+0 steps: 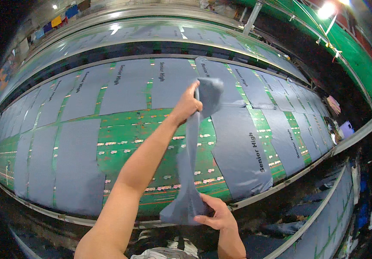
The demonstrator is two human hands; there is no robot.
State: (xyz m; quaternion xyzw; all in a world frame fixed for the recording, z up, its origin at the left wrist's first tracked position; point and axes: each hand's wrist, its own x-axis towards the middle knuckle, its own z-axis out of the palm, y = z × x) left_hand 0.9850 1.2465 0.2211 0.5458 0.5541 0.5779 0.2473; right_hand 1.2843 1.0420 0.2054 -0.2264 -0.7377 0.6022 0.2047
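A grey-blue fabric panel (189, 175) hangs stretched and twisted between my two hands above a long green printing table (127, 129). My left hand (187, 102), arm reaching out over the table, pinches its far end, where a loose flap blurs with motion. Close to the near edge, my right hand (219, 212) holds the lower end between thumb and fingers. Beneath the held panel lies a bare green patch with rows of small pale marks. To its right rests a flat fabric panel (240, 146) with dark lettering, and to its left a plain one (79, 164).
Several more grey-blue panels lie in two rows along the table. A metal rail (287, 183) edges its near side. Behind runs another fabric-covered table (151, 32). At lower right stands another table (324, 224) with fabric. A purple item (346, 129) sits at the right end.
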